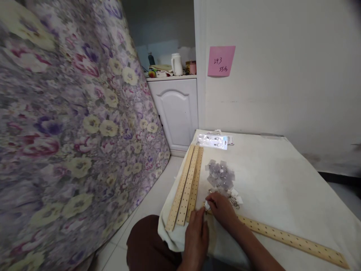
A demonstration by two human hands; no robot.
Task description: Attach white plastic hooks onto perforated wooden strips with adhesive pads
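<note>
A small white piece (207,206), too small to name, sits between my two hands at the near end of a long perforated wooden strip (284,237). My right hand (221,209) pinches this piece with thumb and fingertips. My left hand (197,229) is closed, its fingertips meeting the same spot from below; what lies in them is hidden. Just beyond my right hand are some small metal rings and clasps (234,201) with white tags. Further off lies a heap of small translucent grey packets (220,175).
Three perforated wooden strips (184,188) lie side by side on the cloth-covered table (270,165), left of my hands. At the far edge is a clear blister pack (211,141). A floral curtain (84,131) hangs to the left; a white cabinet (177,113) stands behind.
</note>
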